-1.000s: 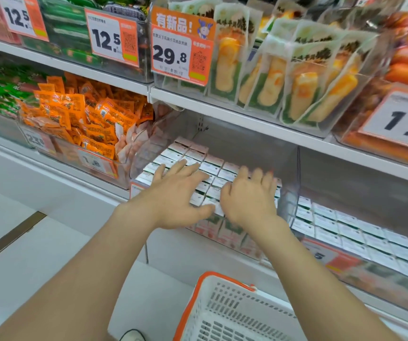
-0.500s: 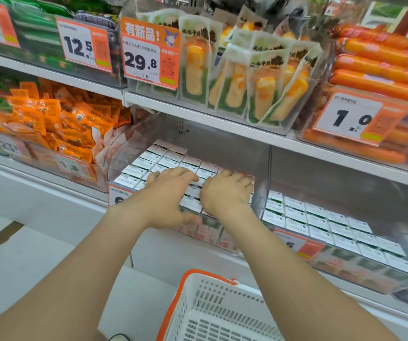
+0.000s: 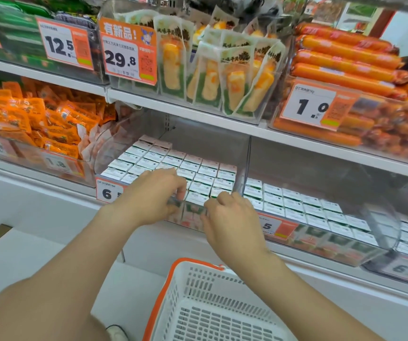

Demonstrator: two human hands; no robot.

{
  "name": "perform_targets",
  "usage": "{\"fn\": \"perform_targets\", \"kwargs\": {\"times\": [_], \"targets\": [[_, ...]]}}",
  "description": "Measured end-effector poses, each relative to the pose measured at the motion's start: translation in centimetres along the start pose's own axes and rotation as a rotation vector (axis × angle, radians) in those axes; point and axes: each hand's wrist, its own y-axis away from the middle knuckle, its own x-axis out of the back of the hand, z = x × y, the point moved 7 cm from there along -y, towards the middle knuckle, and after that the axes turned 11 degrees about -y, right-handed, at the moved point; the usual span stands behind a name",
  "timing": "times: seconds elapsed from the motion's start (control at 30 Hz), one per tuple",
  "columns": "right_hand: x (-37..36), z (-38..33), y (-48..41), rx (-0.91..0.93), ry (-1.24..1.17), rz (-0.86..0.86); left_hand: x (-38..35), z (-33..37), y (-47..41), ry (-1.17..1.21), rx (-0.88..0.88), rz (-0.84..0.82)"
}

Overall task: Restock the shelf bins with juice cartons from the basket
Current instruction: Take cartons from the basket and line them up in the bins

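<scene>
Reaching both arms fwd to the lower shelf. Curling L hand (image 3: 148, 196) down over the front row of juice cartons (image 3: 198, 168) in the clear bin (image 3: 244, 166), fingers bent onto the carton tops, thumb low against the bin's front wall. Gripping a carton or just pressing: can't tell, too blurred. Holding R hand (image 3: 230, 220) just beside L hand, to its R and a bit nearer the body, fingers curled w/ tips at the bin's front lip. Pinching anything or not: can't tell either.

Standing upright in tight rows beyond both sets of fingertips, white tops up, filling most of the bin away from the hands.

Showing just R of R hand, past the clear side wall: second bin (image 3: 392, 232) w/ similar cartons, orange "5" tag (image 3: 271, 226) on its front near R wrist. Peeking out L of L wrist: "6" tag (image 3: 108, 191), partly hidden by the wrist.

Showing below both forearms, nearer the body: white slotted basket (image 3: 198, 284) w/ orange rim.

Piling up & L of L hand: orange snack packets (image 3: 50, 124). Standing above both hands on the upper shelf: yellow-green pouches (image 3: 212, 77) beside a 29.8 tag (image 3: 127, 54). Lying up & R of R hand: orange sausages (image 3: 340, 62) behind a 1.0 tag (image 3: 311, 105).
</scene>
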Motion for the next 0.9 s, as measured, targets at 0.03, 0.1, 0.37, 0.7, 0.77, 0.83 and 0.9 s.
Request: {"fn": "perform_targets", "kwargs": {"times": [0.03,0.1,0.37,0.7,0.77,0.83,0.9], "targets": [[-0.1,0.2,0.2,-0.001,-0.004,0.033,0.2,-0.5,0.1,-0.028,0.026,0.009],[-0.2,0.2,0.1,0.015,0.013,0.098,0.5,-1.9,0.4,-0.066,0.086,0.020],[-1.3,-1.9,-1.0,0.033,-0.052,0.140,0.6,-3.7,1.0,-0.082,0.093,0.083],[-1.8,-1.2,-2.7,-0.030,-0.131,0.169,1.1,-3.9,0.7,-0.272,0.051,0.253],[-1.4,-1.0,-3.6,-0.046,-0.142,0.179,1.5,-4.2,0.4,-0.283,0.074,0.305],[-1.2,-0.3,-4.8,-0.060,-0.137,0.184,1.7,-4.0,-0.2,-0.302,0.096,0.351],[-1.2,0.6,-5.4,-0.070,-0.114,0.176,1.3,-3.6,-1.0,-0.311,0.110,0.351]]}}
